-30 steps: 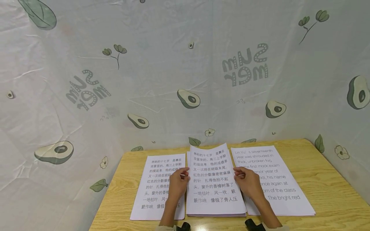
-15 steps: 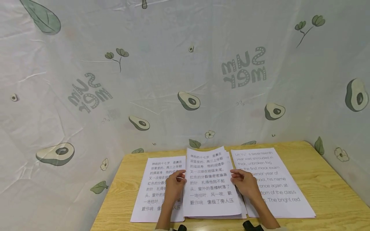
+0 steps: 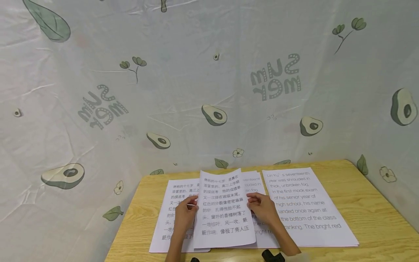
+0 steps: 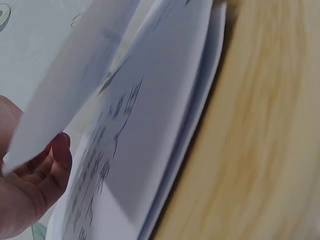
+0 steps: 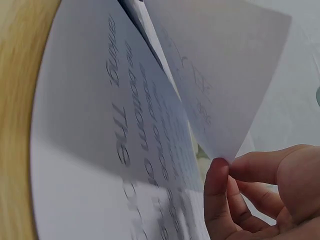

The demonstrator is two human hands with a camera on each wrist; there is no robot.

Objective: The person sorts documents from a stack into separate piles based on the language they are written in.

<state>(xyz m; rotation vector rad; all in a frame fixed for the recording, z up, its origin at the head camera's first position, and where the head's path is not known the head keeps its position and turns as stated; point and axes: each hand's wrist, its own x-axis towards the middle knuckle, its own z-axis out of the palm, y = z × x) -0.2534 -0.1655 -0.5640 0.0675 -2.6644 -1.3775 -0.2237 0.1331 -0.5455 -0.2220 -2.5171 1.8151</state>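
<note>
Printed white paper sheet with Chinese characters [image 3: 224, 209] is held lifted above the light wooden tabletop [image 3: 366, 207], between the left and middle stacks, its lower edge overlapping both. Behind the table, a large pale cloth backdrop printed with avocados, leaves and "SUMMER" lettering [image 3: 209, 91] is hung across the far side and both flanks. On the right of the table, a white stack of sheets printed in English [image 3: 304, 207] is laid flat. At the centre, a second white stack with English text [image 3: 258, 203] is partly covered by the lifted sheet. At the left, a white stack of sheets printed in Chinese [image 3: 173, 207] is laid, partly hidden by the arm.

The sheet's left edge is pinched by the left hand [image 3: 184, 214], thumb on top and fingers curled beneath. The right edge is pinched by the right hand [image 3: 262, 208]; in the right wrist view, thumb and forefinger are seen pressed together on the paper's corner. In the left wrist view, the sheet is seen raised above the stack, with the fingers [image 4: 55, 160] curled under it.
</note>
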